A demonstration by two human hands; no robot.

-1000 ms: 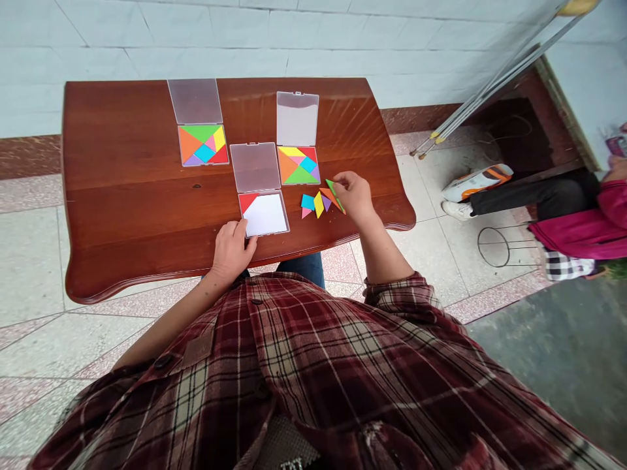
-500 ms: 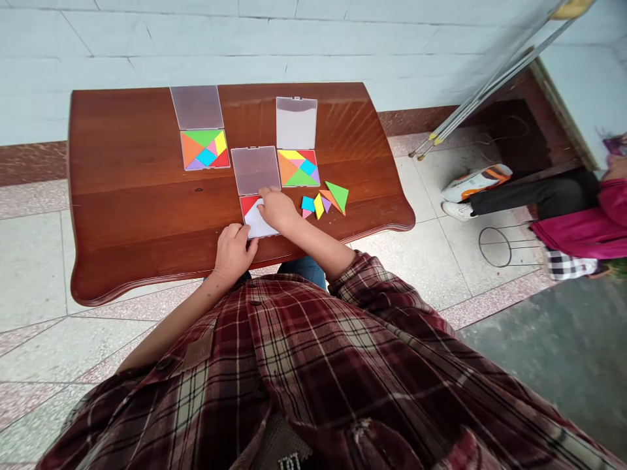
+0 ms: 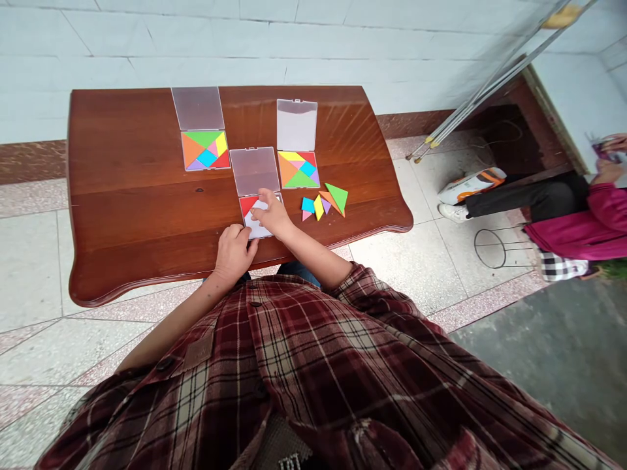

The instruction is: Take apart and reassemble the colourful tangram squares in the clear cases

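Observation:
My right hand (image 3: 272, 213) lies over the near tangram tray (image 3: 251, 227), its fingers bent down onto the red triangle (image 3: 247, 204) in the tray's far left corner. My left hand (image 3: 233, 250) rests at the tray's near left corner, fingers curled against its edge. The tray's clear lid (image 3: 254, 170) lies open behind it. Loose pieces sit to the right: a green triangle (image 3: 337, 194), an orange one (image 3: 328, 198), a yellow piece (image 3: 318, 207), a blue square (image 3: 307, 204), and small purple and pink bits.
Two filled tangram trays (image 3: 206, 150) (image 3: 298, 169) with open lids lie farther back on the brown wooden table (image 3: 127, 196). A person in a pink top (image 3: 582, 228) sits at the right beside a wire stand (image 3: 492, 248). Metal poles lean on the wall.
My right hand left the green triangle among the loose pieces and moved left onto the near tray, then slid slightly toward me. The left hand stayed at the tray's corner.

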